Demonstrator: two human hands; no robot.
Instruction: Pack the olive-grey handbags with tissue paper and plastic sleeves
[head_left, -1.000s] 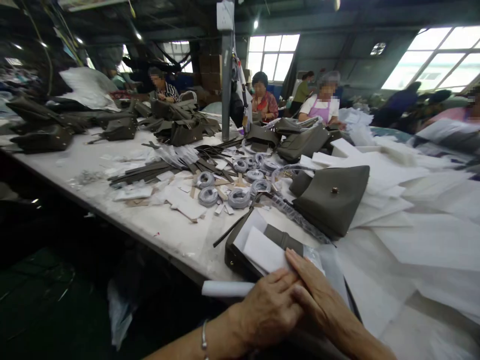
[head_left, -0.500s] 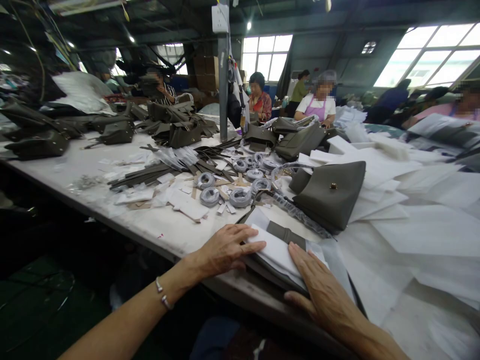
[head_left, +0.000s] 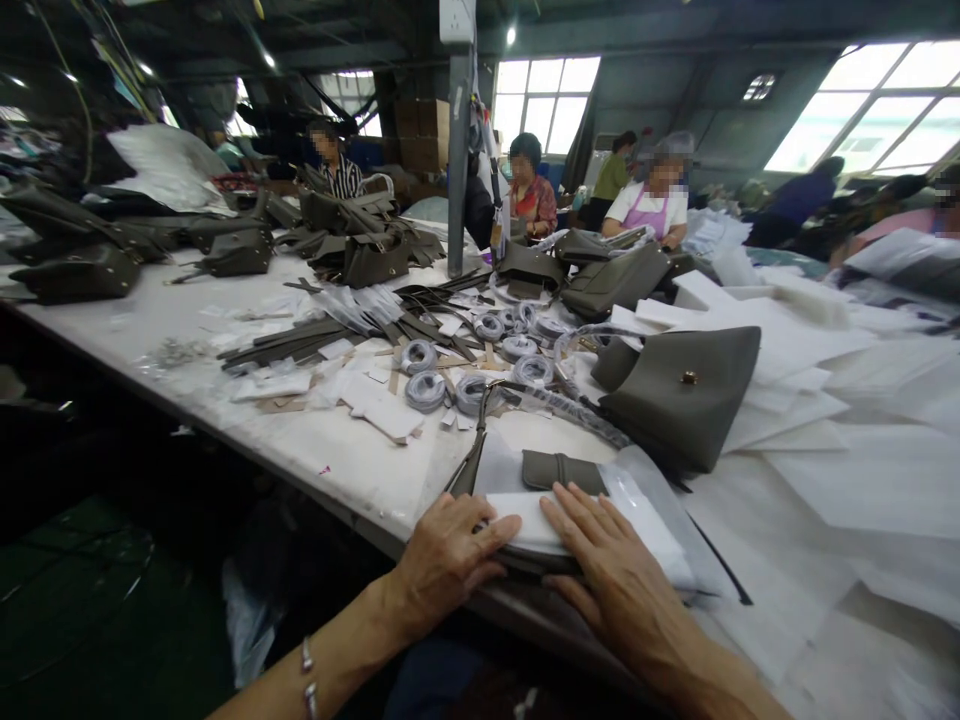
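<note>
White paper (head_left: 529,522) on bag (head_left: 562,470), fingers (head_left: 577,515) flat, spread

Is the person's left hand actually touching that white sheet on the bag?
Touching. The head view shows the left hand with fingertips resting on the edge of the white sheet, no gap visible.

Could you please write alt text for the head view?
Both hands, left hand and right hand, press flat on white paper over a grey bag at the table edge. Beyond lie another grey bag and tape rolls.
</note>
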